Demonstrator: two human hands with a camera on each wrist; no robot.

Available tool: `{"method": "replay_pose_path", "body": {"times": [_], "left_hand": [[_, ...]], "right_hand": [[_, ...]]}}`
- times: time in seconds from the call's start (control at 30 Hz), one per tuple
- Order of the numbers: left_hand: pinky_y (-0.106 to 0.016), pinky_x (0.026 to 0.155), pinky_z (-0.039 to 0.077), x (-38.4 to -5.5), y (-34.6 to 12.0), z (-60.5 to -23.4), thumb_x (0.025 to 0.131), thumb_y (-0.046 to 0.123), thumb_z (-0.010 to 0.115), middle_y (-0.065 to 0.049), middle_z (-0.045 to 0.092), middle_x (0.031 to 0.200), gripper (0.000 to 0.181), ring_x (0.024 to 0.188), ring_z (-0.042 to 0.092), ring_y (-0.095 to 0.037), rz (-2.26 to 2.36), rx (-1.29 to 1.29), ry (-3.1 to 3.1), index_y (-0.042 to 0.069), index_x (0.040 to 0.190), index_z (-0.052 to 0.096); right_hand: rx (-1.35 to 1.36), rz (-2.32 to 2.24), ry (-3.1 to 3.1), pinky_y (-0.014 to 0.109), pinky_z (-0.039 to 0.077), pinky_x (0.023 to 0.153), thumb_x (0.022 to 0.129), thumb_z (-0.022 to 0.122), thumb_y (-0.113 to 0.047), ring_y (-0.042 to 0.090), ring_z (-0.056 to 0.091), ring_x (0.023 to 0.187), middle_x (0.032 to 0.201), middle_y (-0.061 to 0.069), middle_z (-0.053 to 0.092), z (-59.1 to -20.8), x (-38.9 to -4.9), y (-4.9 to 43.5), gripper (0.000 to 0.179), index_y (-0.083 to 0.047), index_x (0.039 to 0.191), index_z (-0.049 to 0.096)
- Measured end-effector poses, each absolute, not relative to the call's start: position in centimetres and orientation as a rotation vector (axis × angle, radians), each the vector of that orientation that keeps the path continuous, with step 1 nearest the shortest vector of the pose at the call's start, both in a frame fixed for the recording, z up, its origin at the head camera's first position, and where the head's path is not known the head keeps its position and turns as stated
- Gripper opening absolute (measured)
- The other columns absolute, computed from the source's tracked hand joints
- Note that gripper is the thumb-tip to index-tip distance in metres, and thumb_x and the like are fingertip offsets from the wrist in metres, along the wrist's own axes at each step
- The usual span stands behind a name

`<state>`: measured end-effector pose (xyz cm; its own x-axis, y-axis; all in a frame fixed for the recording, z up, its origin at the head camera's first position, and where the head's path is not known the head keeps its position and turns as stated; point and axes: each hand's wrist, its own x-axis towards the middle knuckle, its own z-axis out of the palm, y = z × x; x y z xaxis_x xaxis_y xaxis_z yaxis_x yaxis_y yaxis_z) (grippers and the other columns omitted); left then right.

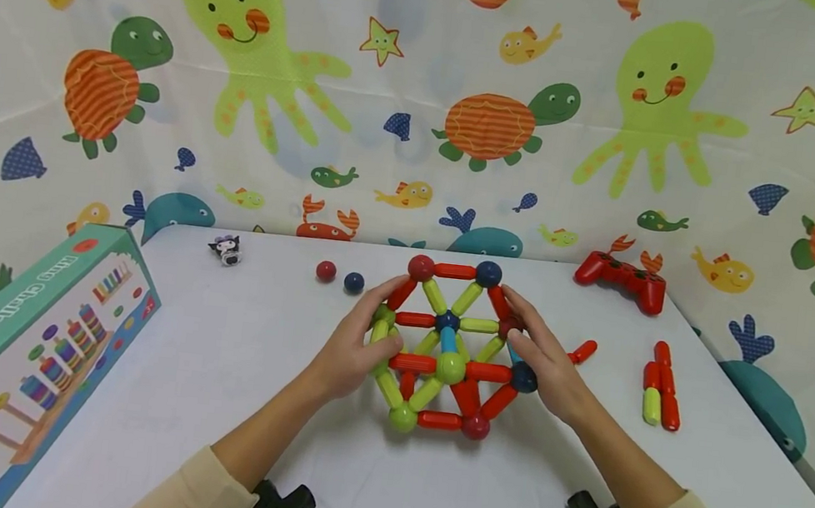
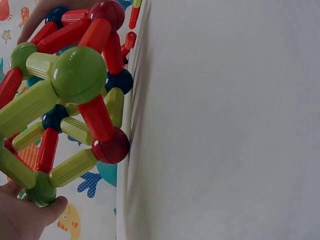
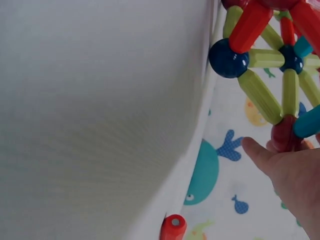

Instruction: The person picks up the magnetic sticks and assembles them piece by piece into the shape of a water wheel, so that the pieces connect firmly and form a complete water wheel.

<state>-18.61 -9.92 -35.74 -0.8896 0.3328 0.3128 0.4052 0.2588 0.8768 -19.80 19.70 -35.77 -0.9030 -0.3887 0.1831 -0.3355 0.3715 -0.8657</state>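
Note:
A structure of magnetic rods and balls (image 1: 451, 368) is held above the table between both hands, built from red, lime-green and blue rods joined by red, dark blue and green balls. My left hand (image 1: 352, 347) grips its left side, thumb near the green balls. On the opposite side, my right hand (image 1: 548, 362) holds it around a dark red ball. In the left wrist view, the left thumb and fingers pinch a green ball (image 2: 42, 189) at a corner. The right wrist view has the right fingers around a dark red ball (image 3: 284, 134), partly hidden by the hand.
A loose red ball (image 1: 326, 271) and dark blue ball (image 1: 354, 283) lie behind, left of the structure. Loose rods (image 1: 671, 393) and a red game controller (image 1: 623, 280) are at right. A game box (image 1: 41, 355) stands left, near a small figurine (image 1: 227, 250).

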Motion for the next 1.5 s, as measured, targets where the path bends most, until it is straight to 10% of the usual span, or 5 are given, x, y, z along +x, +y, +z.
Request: {"method": "replay_pose_path", "body": {"times": [1.5], "left_hand": [[-0.059,0.115,0.042,-16.1,-10.2,-36.9,0.088,0.021,0.058,-0.002,0.032,0.166,0.086,0.153,0.033,-0.024,-1.363,-0.824,-2.489,0.023,0.165,0.018]], "right_hand": [[-0.824,-1.564,2.707,0.078,0.032,0.110,0.099,0.053,-0.020,0.039,0.035,0.146,0.167,0.015,0.030,-36.4,-16.9,19.5,0.074,-0.021,0.165,0.021]]}}
